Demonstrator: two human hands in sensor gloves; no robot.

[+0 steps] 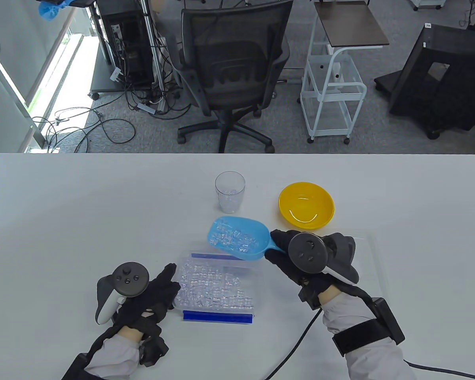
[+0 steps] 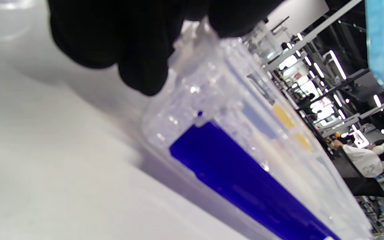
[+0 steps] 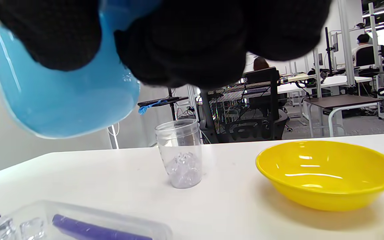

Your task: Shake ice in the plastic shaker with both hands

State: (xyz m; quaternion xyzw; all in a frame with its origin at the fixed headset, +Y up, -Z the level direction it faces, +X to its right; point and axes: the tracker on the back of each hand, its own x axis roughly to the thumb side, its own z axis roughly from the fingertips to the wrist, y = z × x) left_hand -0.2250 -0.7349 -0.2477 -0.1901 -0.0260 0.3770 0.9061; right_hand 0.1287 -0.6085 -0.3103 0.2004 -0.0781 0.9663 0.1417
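A clear plastic shaker cup (image 1: 230, 192) (image 3: 180, 154) stands upright mid-table with a few ice cubes at its bottom. My right hand (image 1: 287, 253) grips the handle of a blue scoop (image 1: 237, 238) (image 3: 57, 96) loaded with ice, held in the air between the shaker and a clear ice box (image 1: 215, 288) (image 2: 245, 133). That box has blue clips and is full of ice cubes. My left hand (image 1: 158, 291) rests against the box's left side, fingertips (image 2: 142, 71) touching its corner.
A yellow bowl (image 1: 306, 205) (image 3: 327, 173) sits right of the shaker. A clear lid lies under my right wrist (image 1: 374, 253). An office chair (image 1: 231, 71) and a white cart (image 1: 332, 83) stand beyond the table's far edge.
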